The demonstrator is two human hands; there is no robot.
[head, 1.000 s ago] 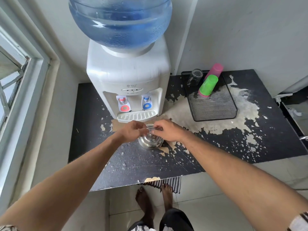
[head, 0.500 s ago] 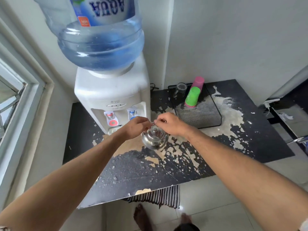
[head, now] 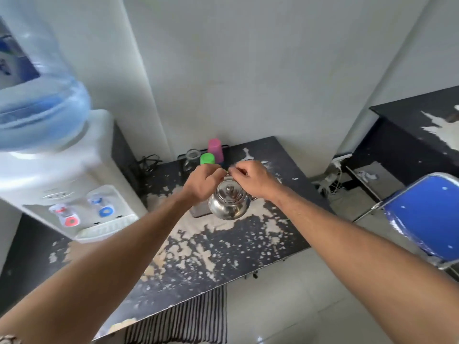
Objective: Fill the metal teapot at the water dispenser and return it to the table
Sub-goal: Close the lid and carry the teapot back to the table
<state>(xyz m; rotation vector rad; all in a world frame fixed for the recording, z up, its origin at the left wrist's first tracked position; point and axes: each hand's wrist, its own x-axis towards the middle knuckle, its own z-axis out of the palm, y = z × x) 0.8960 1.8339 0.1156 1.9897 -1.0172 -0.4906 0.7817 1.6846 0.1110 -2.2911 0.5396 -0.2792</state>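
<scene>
Both the left hand and right hand grip the lidded metal teapot's handle, carrying it above the bench, apparently away from the water dispenser, not yet set down.

The teapot is a round, shiny metal pot near the middle of the frame, upright, lid on with a small knob on top. Its thin handle is raised above the lid. The dispenser stands at the left of the frame, white, with a red tap and a blue tap and a blue bottle on top.
</scene>
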